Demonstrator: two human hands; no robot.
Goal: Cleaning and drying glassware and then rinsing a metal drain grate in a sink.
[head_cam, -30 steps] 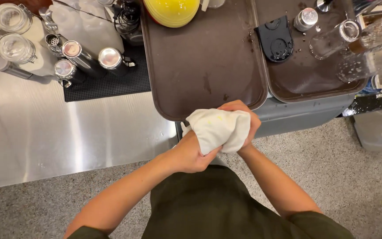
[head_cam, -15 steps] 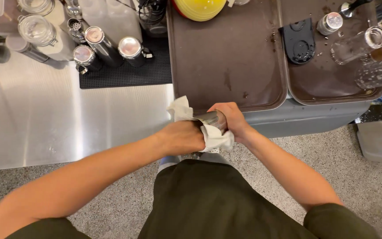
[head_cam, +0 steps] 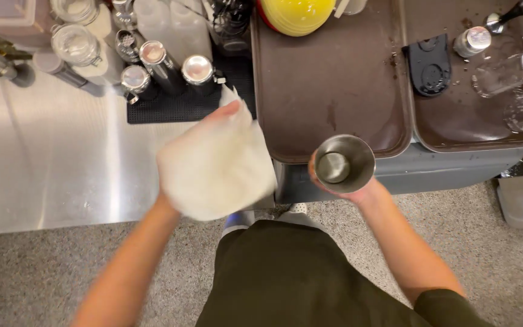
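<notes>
My left hand [head_cam: 225, 115] holds a white cloth [head_cam: 216, 166] spread wide over it, so only a fingertip shows at the cloth's top edge. It hovers over the steel counter's [head_cam: 62, 169] front right part. My right hand [head_cam: 358, 191] grips a shiny metal cup [head_cam: 343, 163] from below, mouth up, at the near edge of the brown tray [head_cam: 328, 85]. The cup looks empty inside. Cloth and cup are apart.
Several metal shakers [head_cam: 161, 66] stand on a black mat [head_cam: 180, 103] behind the cloth. Glass jars [head_cam: 77, 42] sit at the far left. A yellow bowl [head_cam: 295, 13] rests on the tray's far side. A second tray [head_cam: 473, 115] on the right carries glasses [head_cam: 509, 72] and a black lid [head_cam: 429, 63].
The hands have separated: the cloth came off the cup and went left with my left hand, while my right hand now holds the bare cup upright to the right.
</notes>
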